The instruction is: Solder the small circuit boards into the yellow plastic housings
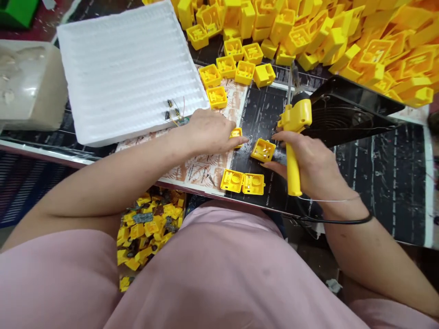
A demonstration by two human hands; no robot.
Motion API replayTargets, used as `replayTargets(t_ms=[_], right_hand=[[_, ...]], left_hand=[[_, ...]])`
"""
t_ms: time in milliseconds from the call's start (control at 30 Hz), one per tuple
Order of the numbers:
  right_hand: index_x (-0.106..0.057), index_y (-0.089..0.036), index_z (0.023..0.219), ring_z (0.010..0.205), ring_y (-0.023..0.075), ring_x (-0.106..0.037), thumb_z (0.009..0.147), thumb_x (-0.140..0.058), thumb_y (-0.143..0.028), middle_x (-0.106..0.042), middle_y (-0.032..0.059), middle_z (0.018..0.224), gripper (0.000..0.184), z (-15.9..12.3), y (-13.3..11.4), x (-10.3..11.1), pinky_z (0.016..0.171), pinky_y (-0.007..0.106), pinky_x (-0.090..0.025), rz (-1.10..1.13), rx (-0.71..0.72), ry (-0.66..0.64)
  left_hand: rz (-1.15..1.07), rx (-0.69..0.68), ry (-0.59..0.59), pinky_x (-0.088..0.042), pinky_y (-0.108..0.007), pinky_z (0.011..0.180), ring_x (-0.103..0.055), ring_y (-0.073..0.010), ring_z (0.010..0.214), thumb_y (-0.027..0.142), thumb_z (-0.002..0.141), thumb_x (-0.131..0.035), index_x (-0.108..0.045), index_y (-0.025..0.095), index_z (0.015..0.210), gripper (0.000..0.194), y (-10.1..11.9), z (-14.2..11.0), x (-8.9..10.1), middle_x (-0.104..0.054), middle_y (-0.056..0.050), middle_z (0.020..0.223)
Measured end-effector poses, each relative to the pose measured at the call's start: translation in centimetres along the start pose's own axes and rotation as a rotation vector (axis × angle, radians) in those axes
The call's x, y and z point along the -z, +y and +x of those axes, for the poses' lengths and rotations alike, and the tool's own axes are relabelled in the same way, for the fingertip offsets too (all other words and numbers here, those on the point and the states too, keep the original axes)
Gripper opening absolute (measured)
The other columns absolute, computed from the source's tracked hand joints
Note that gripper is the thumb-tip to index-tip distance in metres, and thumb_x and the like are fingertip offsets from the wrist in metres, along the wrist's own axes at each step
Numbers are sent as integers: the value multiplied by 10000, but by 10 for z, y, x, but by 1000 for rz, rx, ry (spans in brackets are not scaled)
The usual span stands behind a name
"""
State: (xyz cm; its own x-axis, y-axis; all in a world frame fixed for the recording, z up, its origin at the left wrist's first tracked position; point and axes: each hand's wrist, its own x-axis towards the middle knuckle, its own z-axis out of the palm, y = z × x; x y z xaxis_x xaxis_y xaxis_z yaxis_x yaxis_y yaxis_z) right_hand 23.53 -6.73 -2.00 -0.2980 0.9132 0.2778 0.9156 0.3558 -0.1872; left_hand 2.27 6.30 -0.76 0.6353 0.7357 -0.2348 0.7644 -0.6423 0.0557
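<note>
My left hand [212, 132] reaches over the bench with its fingers closed around a small yellow plastic case [236, 133], which they partly hide. My right hand [308, 157] grips a yellow pistol-shaped soldering gun [293, 169], its tip pointing away from me. The thumb and forefinger of that same hand are at the sides of an open yellow case [263, 150] with small metal parts inside. Nearer to me lies an opened two-half yellow case [243, 182]. A thin silvery wire and a black cable run from the gun past my right wrist.
A white foam tray [133, 73] at left bears small wired electronic parts [176, 113]. Many yellow cases [274, 27] are heaped at the back. A black fan-like box [346, 109] stands right of the gun. Below the bench edge are yellow scraps [151, 228]; a translucent tub [32, 87] is far left.
</note>
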Motion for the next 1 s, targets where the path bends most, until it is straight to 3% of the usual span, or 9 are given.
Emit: replayTargets(t_ms=[100,267,367,467,533,700,767,833,1000], right_hand=[[-498,-213,1296,1026,264,-680,921,-636,-394,-688,99,1172,439,4,0,-4,849,379,-528,37,75,-66],[-527,-248,1284,668,178,-670,948,-583,-505,-710,54,1142,426,0,-16,-9,489,287,-338,-200,-63,-11],[-561,-218,1238,655,176,-665,950,-578,-531,-733,45,954,425,-3,-16,-9,528,285,-370,-242,14,115],[-573,-188,1185,763,205,-698,986,-535,-460,-736,74,918,339,0,-9,-14,643,288,-458,-187,105,171],[-570,-202,1185,737,201,-701,978,-556,-449,-739,76,937,322,1,-6,-17,623,283,-473,-147,117,146],[-522,-279,1321,807,230,-745,853,-753,-373,-750,66,1086,530,-9,-6,-12,629,287,-556,-97,18,276],[-520,-313,1357,819,231,-752,823,-779,-275,-757,43,1086,594,-16,-10,-11,670,290,-592,-43,22,336],[-526,-341,1369,817,234,-755,788,-802,-216,-761,30,1072,655,-22,-15,-14,704,299,-617,19,20,367],[-556,-353,1339,787,271,-756,735,-833,-169,-768,38,1024,689,-35,-29,-23,644,347,-642,123,10,432]], left_hand=[[81,-3,-70,-484,-387,794,-681,-299,926,486,949,-451,-744,178,945,425,-1,-7,3,-667,-82,803],[81,-25,-52,-446,-354,686,-690,-304,873,445,943,-420,-759,150,941,450,8,-20,-4,-726,-137,844],[7,-38,-49,-402,-344,631,-693,-294,840,439,956,-401,-771,150,921,470,21,-33,-13,-743,-148,843],[-84,-80,-57,-378,-340,611,-688,-271,824,453,990,-354,-773,180,889,510,23,-43,-20,-751,-122,844],[-151,-48,21,-399,-337,640,-679,-246,828,448,995,-363,-764,193,897,485,7,-49,-19,-752,-93,862],[-243,260,563,-439,-406,910,-619,-250,1033,454,966,-459,-731,229,1038,360,-74,-61,-11,-733,-86,1079],[-229,363,598,-418,-456,955,-596,-288,1069,515,940,-494,-744,223,930,385,-97,-59,-13,-735,-100,1046],[-224,385,561,-400,-500,982,-585,-320,1100,543,910,-530,-743,211,842,400,-105,-51,-18,-742,-102,1014],[-420,232,545,-443,-459,974,-628,-258,1096,443,929,-477,-716,202,958,341,-97,-32,-30,-751,-69,1079]])
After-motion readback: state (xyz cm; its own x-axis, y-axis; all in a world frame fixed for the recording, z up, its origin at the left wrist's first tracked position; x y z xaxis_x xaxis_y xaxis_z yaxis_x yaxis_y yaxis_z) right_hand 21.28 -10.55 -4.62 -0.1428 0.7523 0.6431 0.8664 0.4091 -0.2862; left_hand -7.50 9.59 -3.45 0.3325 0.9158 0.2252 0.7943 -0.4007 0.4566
